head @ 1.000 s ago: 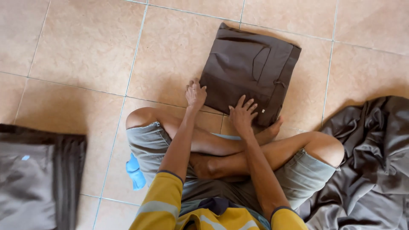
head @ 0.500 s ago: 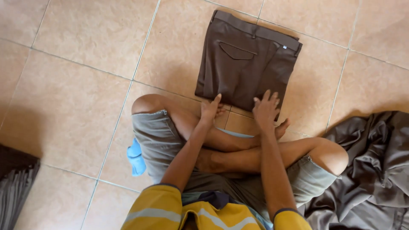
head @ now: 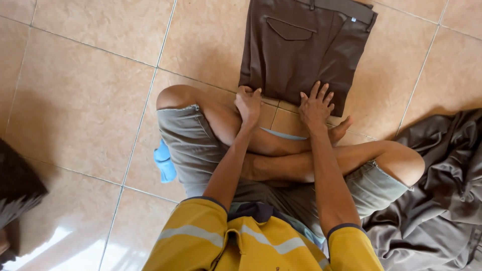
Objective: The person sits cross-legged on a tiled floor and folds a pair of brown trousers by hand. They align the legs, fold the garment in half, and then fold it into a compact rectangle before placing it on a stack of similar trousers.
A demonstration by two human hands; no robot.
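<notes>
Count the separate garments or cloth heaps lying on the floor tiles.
3: folded brown trousers ahead under both hands, a loose grey heap at right, a dark pile cut off at left; more may lie outside the frame.
</notes>
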